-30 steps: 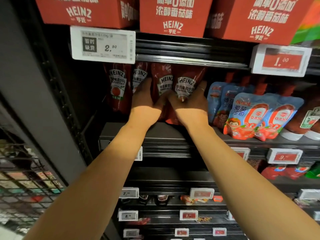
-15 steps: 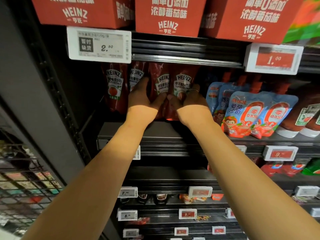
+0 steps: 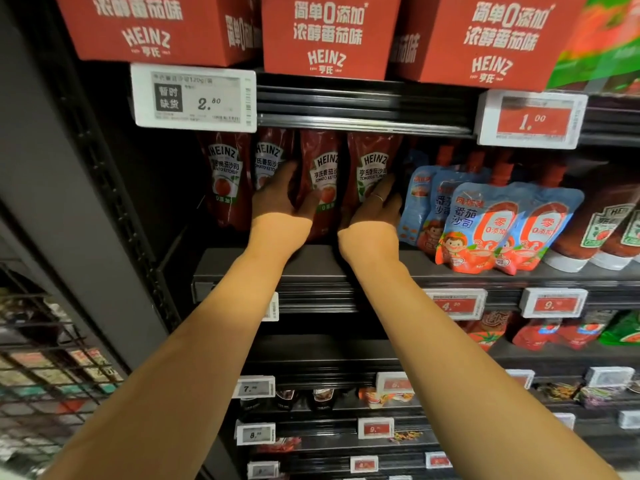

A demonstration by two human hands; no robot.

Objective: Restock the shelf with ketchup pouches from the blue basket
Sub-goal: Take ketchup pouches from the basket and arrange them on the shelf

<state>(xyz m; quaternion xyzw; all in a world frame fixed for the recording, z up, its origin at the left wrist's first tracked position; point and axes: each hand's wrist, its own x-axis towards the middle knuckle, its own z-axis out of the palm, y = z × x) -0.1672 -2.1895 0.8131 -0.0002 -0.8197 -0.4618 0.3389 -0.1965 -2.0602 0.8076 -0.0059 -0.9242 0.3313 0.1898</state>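
Observation:
Four dark red Heinz ketchup pouches stand in a row on the black shelf. The leftmost pouch and the second pouch stand untouched. My left hand reaches between the second and third pouch, fingers behind the third and thumb on its front. My right hand, with a ring on one finger, wraps the lower right side of the fourth pouch. The blue basket is out of view.
Blue tomato sauce pouches stand just right of my right hand, with upside-down ketchup bottles beyond. Red Heinz boxes fill the shelf above, over a white price tag. A wire rack is at lower left.
My hands were together over the two right pouches. They have moved apart, the left towards the gap by the second pouch, the right to the fourth pouch's right edge. The pouches now stand straighter.

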